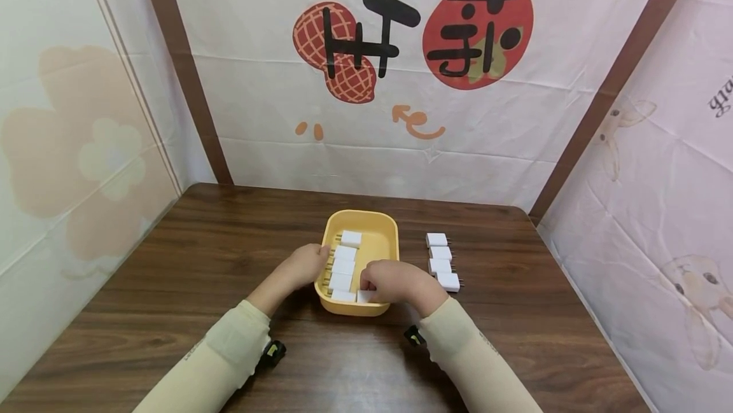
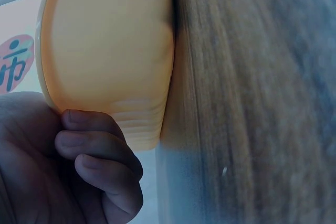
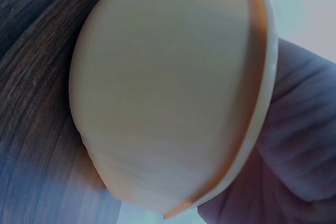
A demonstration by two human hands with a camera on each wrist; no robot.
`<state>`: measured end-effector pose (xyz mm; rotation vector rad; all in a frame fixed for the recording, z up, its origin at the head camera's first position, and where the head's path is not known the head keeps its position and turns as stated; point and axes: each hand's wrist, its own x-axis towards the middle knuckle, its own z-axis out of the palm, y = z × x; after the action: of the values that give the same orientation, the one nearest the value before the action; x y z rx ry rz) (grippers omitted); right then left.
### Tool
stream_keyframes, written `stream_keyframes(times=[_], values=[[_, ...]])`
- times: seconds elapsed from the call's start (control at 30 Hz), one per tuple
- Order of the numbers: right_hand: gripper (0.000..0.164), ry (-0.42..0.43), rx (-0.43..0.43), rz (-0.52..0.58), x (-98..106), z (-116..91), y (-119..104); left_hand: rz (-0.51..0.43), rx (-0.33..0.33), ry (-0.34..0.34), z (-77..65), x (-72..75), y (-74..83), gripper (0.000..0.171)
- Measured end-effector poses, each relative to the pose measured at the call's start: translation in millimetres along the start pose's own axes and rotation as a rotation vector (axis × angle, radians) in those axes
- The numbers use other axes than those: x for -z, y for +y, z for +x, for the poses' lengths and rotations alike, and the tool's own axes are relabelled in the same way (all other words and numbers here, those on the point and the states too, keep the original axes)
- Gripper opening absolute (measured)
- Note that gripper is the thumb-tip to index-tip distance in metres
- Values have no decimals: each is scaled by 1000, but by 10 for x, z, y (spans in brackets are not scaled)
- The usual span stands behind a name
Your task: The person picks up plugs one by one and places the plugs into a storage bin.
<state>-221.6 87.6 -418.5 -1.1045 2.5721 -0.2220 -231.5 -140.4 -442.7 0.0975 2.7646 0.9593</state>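
A yellow plastic box [image 1: 375, 235] stands on the table with a column of several white plug chargers [image 1: 342, 266] along its left side, prongs facing left. My left hand [image 1: 306, 265] grips the box's left rim; in the left wrist view its curled fingers [image 2: 102, 148] lie against the outer wall. Reaching over the right rim, my right hand [image 1: 395, 280] pinches another white plug charger [image 1: 363, 296] inside the near right corner. That charger is partly covered by the hand. In the right wrist view the box wall [image 3: 168, 93] hides the fingertips.
Right of the box, several more white plug chargers [image 1: 439, 266] lie in a column on the brown wooden table [image 1: 258, 222], prongs pointing right. Printed cloth walls [image 1: 286, 158] enclose the table at the back and sides.
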Motion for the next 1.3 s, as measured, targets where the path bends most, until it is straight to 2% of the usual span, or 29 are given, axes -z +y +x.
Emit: stream_keyframes(times=[0.8,1.2,1.3], values=[[9,-14,55,-2,13,-32,16,-17,14,-19,6,-24,-2,48],[5,21,103,-21,40,-12,47,-20,2,-22,56,-4,-33,49],[10,29,126,-27,59,-17,43,-14,-1,-19,36,2,-26,49]])
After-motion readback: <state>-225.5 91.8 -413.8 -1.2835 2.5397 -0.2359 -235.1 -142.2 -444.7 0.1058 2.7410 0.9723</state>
